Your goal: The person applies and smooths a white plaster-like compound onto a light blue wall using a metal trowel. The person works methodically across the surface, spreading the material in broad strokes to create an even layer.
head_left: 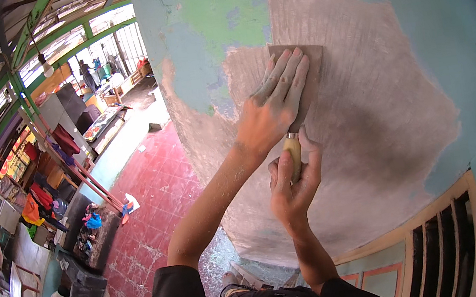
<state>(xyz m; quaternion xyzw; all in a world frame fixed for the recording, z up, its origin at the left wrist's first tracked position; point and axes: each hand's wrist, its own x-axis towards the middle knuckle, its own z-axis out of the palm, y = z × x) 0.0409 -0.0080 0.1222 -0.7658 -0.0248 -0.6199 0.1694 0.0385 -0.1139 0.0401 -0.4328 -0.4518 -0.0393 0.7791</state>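
Observation:
A wide, flat putty knife lies against the wall, its grey rectangular blade (313, 81) pointing up and its pale handle (293, 147) down. My right hand (296, 186) is closed around that handle from below. Stretched flat over the blade, the fingers of my left hand (272, 108) press it to the wall; dust or plaster coats them. Around the blade spreads a rough grey-brown patch (359, 60), darker at its lower right. Blue-green paint (444, 25) borders the patch, with a light green area (224, 0) at the upper left.
A wooden-framed opening with dark bars (443, 242) is at the lower right. Pale debris speckles the red tiled floor (152, 178). Clothes, furniture and green roof posts fill the left side. A bulb (47, 68) hangs there, and a person (87, 75) stands far back.

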